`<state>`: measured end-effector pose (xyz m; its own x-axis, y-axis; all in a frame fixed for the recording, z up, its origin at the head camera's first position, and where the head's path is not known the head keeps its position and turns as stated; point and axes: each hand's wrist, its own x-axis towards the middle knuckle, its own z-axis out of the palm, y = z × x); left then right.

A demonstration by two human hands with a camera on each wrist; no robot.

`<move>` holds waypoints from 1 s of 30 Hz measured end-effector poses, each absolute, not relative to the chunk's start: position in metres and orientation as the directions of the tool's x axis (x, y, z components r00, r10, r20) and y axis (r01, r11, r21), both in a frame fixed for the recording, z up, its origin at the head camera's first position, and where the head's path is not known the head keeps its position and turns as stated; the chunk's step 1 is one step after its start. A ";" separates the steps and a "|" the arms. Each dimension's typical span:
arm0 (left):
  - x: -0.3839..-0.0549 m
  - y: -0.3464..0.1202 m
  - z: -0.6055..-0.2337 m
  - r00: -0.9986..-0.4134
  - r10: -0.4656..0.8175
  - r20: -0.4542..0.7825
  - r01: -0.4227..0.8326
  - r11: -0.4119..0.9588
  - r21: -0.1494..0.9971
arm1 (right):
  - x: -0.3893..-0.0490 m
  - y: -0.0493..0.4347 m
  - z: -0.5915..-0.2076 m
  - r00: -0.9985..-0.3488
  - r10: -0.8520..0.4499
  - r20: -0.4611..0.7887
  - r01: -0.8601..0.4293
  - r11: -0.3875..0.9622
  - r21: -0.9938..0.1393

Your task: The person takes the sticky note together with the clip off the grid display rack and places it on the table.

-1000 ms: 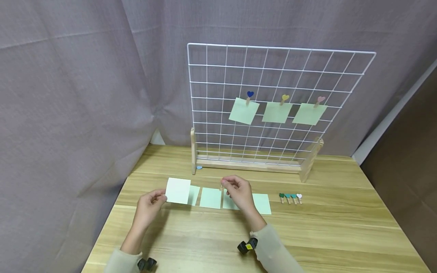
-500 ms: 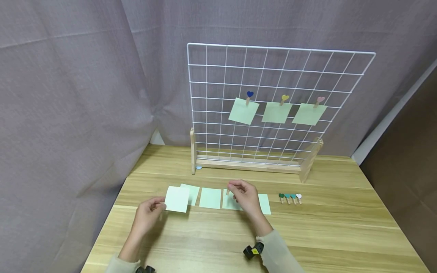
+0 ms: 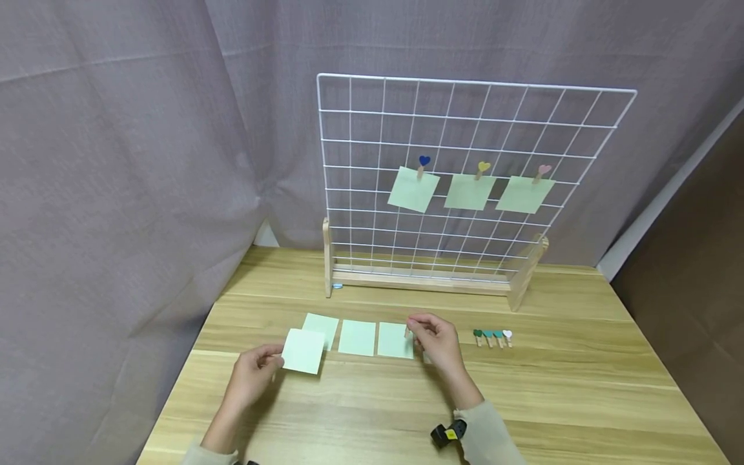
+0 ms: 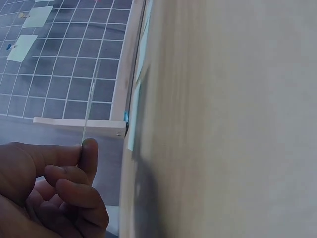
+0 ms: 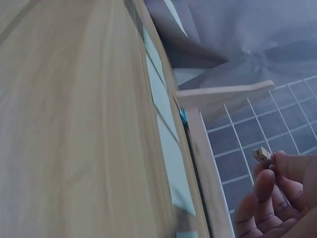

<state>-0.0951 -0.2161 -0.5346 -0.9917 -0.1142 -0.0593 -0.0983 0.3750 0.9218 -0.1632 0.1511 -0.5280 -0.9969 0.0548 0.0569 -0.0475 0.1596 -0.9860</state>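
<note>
Working over a table [image 3: 581, 368], facing an upright grid [image 3: 472, 149]. Holding the left hand [image 3: 251, 378] and right hand [image 3: 437, 342] well apart, pressing thumb to finger in each. Pinching a loose note [image 3: 303, 351] by its left edge with the left, raising it clear of the wood, overlapping the leftmost flat note [image 3: 329, 326] in the head view; probably best gripping lightly, avoiding creasing. Pinching a clip [image 5: 264, 156] with the right, pointing wood outward; not showing whether squeezing it apart. Probably best gripping only the near end, leaving the mouth unblocked.
</note>
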 end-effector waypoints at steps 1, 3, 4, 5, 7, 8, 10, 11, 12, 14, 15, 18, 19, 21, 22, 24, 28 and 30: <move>-0.094 -0.216 -0.535 -0.992 -0.110 -0.067 -0.104 0.379 0.919 | -0.163 0.154 -0.529 -0.997 0.056 0.051 -0.042 0.161 -0.986; -0.092 -0.216 -0.537 -0.992 -0.102 -0.080 -0.113 0.388 0.914 | -0.163 0.159 -0.532 -0.997 0.062 0.045 -0.034 0.178 -0.983; -0.091 -0.216 -0.537 -0.992 -0.097 -0.086 -0.117 0.390 0.913 | -0.162 0.162 -0.534 -0.997 0.067 0.042 -0.029 0.184 -0.982; -0.090 -0.216 -0.537 -0.992 -0.093 -0.090 -0.119 0.392 0.912 | -0.162 0.165 -0.535 -0.997 0.071 0.041 -0.027 0.190 -0.981; -0.089 -0.216 -0.538 -0.992 -0.086 -0.094 -0.120 0.393 0.912 | -0.161 0.171 -0.536 -0.996 0.086 0.037 -0.020 0.193 -0.981; -0.089 -0.216 -0.539 -0.992 -0.081 -0.095 -0.120 0.395 0.911 | -0.160 0.174 -0.536 -0.995 0.095 0.033 -0.013 0.197 -0.980; -0.088 -0.217 -0.539 -0.992 -0.075 -0.101 -0.123 0.396 0.910 | -0.160 0.179 -0.538 -0.993 0.116 0.021 0.002 0.198 -0.980; -0.088 -0.217 -0.540 -0.991 -0.074 -0.108 -0.129 0.398 0.908 | -0.159 0.182 -0.538 -0.993 0.121 0.012 0.013 0.202 -0.979; -0.087 -0.217 -0.540 -0.991 -0.069 -0.115 -0.133 0.396 0.908 | -0.159 0.185 -0.539 -0.991 0.130 0.006 0.021 0.204 -0.979; -0.087 -0.217 -0.539 -0.989 -0.058 -0.137 -0.148 0.384 0.911 | -0.158 0.192 -0.539 -0.989 0.147 -0.005 0.036 0.211 -0.977; -0.087 -0.216 -0.539 -0.988 -0.053 -0.143 -0.152 0.381 0.912 | -0.158 0.196 -0.540 -0.987 0.157 -0.008 0.042 0.214 -0.976; -0.087 -0.215 -0.539 -0.990 -0.027 -0.140 -0.139 0.397 0.907 | -0.154 0.210 -0.539 -0.981 0.193 -0.024 0.068 0.226 -0.972; -0.086 -0.214 -0.539 -0.991 -0.021 -0.133 -0.130 0.410 0.903 | -0.152 0.216 -0.539 -0.978 0.206 -0.030 0.077 0.225 -0.971; -0.086 -0.214 -0.540 -0.994 -0.014 -0.107 -0.102 0.450 0.887 | -0.149 0.227 -0.539 -0.974 0.220 -0.043 0.094 0.225 -0.970; -0.086 -0.214 -0.540 -0.995 -0.013 -0.098 -0.093 0.466 0.880 | -0.148 0.232 -0.539 -0.973 0.226 -0.046 0.098 0.225 -0.970; -0.086 -0.214 -0.541 -0.996 -0.018 -0.090 -0.087 0.490 0.867 | -0.147 0.241 -0.539 -0.971 0.234 -0.041 0.095 0.226 -0.969; -0.086 -0.215 -0.541 -0.995 -0.015 -0.102 -0.096 0.502 0.859 | -0.145 0.258 -0.539 -0.966 0.254 -0.041 0.109 0.256 -0.960; -0.087 -0.215 -0.541 -0.994 -0.009 -0.106 -0.096 0.507 0.857 | -0.143 0.265 -0.539 -0.964 0.259 -0.066 0.135 0.260 -0.956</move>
